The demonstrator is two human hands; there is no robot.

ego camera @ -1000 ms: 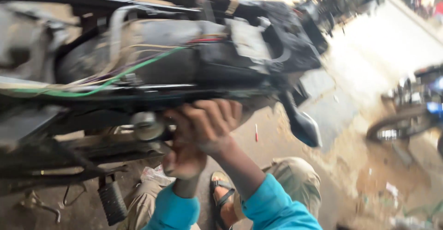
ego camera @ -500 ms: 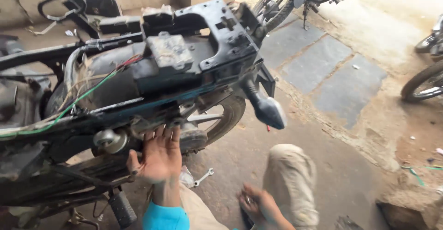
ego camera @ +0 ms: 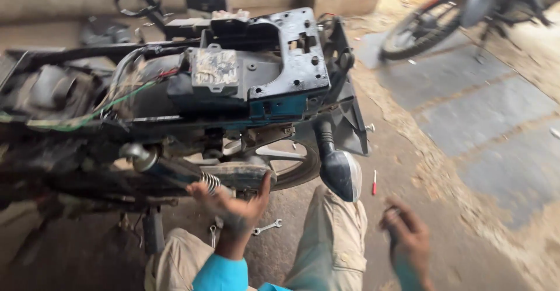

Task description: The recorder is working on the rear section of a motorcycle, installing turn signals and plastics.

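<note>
Left hand (ego camera: 233, 206) spread open, fingers apart, gripping nothing, palm just below the rear shock spring (ego camera: 209, 181) and the grimy swingarm end (ego camera: 242, 174). Right hand (ego camera: 408, 238) off to the side over the dirt floor (ego camera: 443, 209), fingers loosely apart and blurred; possibly a small object at the fingertips, too smeared to tell. Between the knees, a small spanner (ego camera: 267, 227) lying on the ground, close under the left hand. Judged a pause in work on the rear suspension; next move likely calls for taking up a tool and a firm hold near the spring. Stripped motorcycle (ego camera: 256, 86) directly ahead: seat off, black tail frame bare, wiring exposed, turn signal (ego camera: 341, 174) hanging low.
</note>
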